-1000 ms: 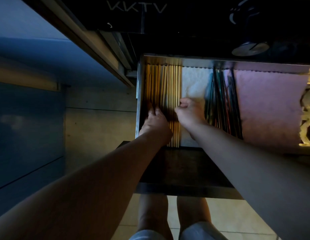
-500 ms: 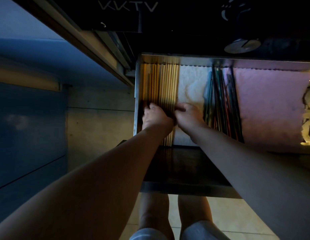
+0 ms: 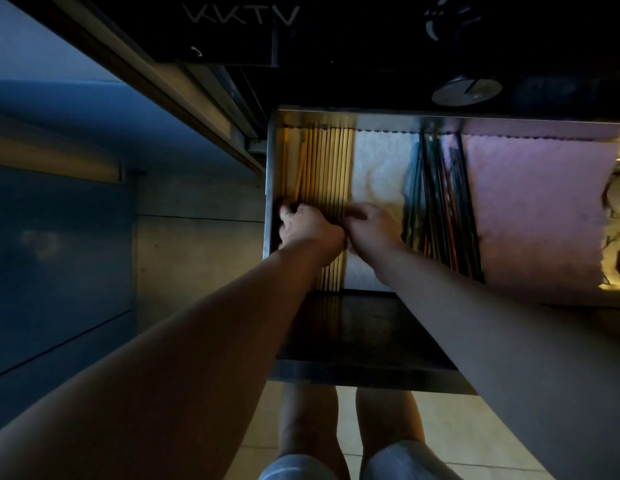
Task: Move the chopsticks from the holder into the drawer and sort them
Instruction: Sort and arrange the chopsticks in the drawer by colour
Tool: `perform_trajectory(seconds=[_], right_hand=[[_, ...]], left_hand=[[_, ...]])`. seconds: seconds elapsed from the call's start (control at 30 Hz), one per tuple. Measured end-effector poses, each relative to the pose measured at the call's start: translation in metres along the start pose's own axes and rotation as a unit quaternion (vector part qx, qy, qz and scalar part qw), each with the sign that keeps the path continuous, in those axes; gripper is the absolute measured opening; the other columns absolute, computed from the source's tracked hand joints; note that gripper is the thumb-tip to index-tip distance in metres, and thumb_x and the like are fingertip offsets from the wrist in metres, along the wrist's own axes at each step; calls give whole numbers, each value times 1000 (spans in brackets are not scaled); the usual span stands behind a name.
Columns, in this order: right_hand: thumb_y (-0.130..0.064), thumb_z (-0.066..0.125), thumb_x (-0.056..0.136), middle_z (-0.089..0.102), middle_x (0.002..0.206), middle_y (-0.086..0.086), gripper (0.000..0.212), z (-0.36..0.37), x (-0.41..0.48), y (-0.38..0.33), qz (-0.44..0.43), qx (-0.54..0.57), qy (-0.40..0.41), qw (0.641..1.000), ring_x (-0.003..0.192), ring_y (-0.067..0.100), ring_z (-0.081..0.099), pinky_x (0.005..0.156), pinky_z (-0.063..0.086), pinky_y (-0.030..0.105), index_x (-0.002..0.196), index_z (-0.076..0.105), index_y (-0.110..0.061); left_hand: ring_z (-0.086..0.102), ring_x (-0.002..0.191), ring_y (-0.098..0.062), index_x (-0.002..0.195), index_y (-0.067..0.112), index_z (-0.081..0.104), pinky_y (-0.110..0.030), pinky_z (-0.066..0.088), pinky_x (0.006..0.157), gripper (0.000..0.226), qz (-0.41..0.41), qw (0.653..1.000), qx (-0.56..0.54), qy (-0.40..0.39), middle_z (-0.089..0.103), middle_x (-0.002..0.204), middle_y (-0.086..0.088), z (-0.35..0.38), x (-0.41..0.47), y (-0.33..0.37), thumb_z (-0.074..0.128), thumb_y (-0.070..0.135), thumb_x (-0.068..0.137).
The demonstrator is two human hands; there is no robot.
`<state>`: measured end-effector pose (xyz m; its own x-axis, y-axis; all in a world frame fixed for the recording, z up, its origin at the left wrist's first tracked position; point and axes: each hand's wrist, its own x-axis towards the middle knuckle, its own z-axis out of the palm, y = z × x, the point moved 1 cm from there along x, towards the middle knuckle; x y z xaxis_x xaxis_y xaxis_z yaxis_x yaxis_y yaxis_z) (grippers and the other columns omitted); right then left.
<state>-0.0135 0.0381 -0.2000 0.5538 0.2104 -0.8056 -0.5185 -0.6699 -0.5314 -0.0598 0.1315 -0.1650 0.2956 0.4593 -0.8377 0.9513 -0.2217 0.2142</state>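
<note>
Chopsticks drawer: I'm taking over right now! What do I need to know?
Left hand: on the light wooden chopsticks by the left wall of the drawer; grip unclear.
Right hand: at that row's right edge, blurred; grip unclear.
Done: wooden ones in a row at left, dark chopsticks grouped between white cloth and pink cloth.
Left to do: straighten the slanted wooden sticks. Holder not in view.

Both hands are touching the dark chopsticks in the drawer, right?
Not quite. The head view shows the left hand and the right hand on the pale wooden chopsticks at the left side of the drawer. The dark chopsticks lie further right, beside the pink cloth, with no fingers on them.
</note>
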Motion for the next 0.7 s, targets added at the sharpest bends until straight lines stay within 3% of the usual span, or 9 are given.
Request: perform_trajectory(seconds=[0.13, 0.27, 0.43, 0.57, 0.7], right_hand=[[-20, 58, 87, 66, 93, -3, 15, 6, -2, -8, -14, 34, -31, 999, 93, 20, 64, 88, 54, 44, 92, 65, -32], [-18, 49, 93, 65, 94, 1, 18, 7, 1, -12, -27, 38, -22, 999, 98, 27, 63, 92, 51, 50, 87, 63, -28], [-21, 43, 97, 62, 120, 7, 28, 1, 9, -12, 19, 32, 1, 999, 110, 27, 59, 98, 48, 49, 117, 63, -18], [-20, 44, 95, 63, 114, 5, 27, -18, 9, -6, 34, 27, 54, 998, 106, 27, 60, 94, 51, 48, 111, 66, -20], [-22, 47, 94, 60, 108, 1, 25, -26, 5, -1, 50, 25, 51, 997, 105, 26, 59, 93, 52, 47, 110, 67, -22]], left_hand=[[34, 133, -33, 137, 5, 40, -46, 37, 106, 57, 18, 1000, 12, 9, 4, 159, -9, -3, -8, -1, 60, 20, 86], [41, 127, -35, 132, 4, 44, -46, 38, 105, 49, 39, 999, 24, 2, 8, 156, -9, -9, -11, -2, 57, 19, 88], [39, 128, -33, 132, 6, 47, -40, 34, 110, 41, 91, 994, 52, -40, 10, 154, -12, -8, -9, -2, 52, 12, 92], [33, 133, -28, 142, 13, 42, -37, 32, 112, 50, 154, 979, 98, -88, 15, 153, -11, 9, -8, 6, 53, 14, 94], [29, 137, -26, 148, 16, 33, -36, 28, 114, 57, 161, 970, 139, -119, 17, 156, -11, 23, -3, 11, 52, 15, 94]])
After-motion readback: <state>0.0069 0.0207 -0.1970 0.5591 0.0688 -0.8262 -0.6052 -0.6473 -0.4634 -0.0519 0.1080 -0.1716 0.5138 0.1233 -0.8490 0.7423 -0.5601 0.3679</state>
